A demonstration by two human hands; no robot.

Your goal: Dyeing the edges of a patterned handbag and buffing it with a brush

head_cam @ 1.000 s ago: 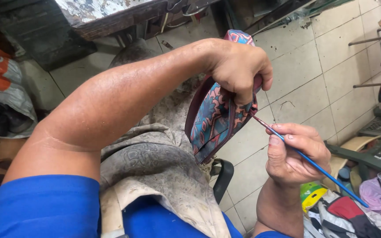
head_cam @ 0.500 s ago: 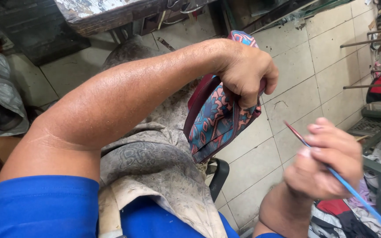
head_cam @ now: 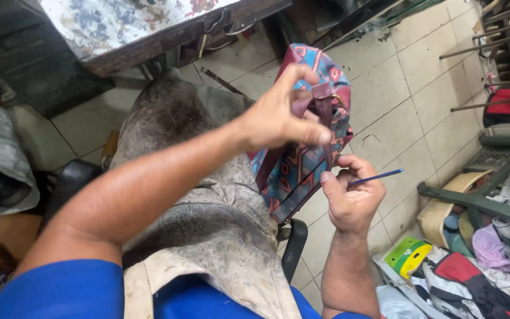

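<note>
I am watching the left hand (head_cam: 278,118) pinching the maroon strap (head_cam: 321,101) of the patterned fabric bag (head_cam: 302,159), which is hanging over the apron-covered lap (head_cam: 208,195) in the middle of the scene. The right hand (head_cam: 352,198) is closing around a thin blue tool (head_cam: 379,176) just right of the bag's lower edge. I judge this as a stitching or repair step on the strap; working on calls for steadying the strap. I cannot see inside the bag. At near right, a beige tub (head_cam: 438,215) is holding jumbled items.

Patterned red-and-blue fabric bag (head_cam: 302,159) upright over lap; thin blue tool (head_cam: 376,176) just beside it.
</note>
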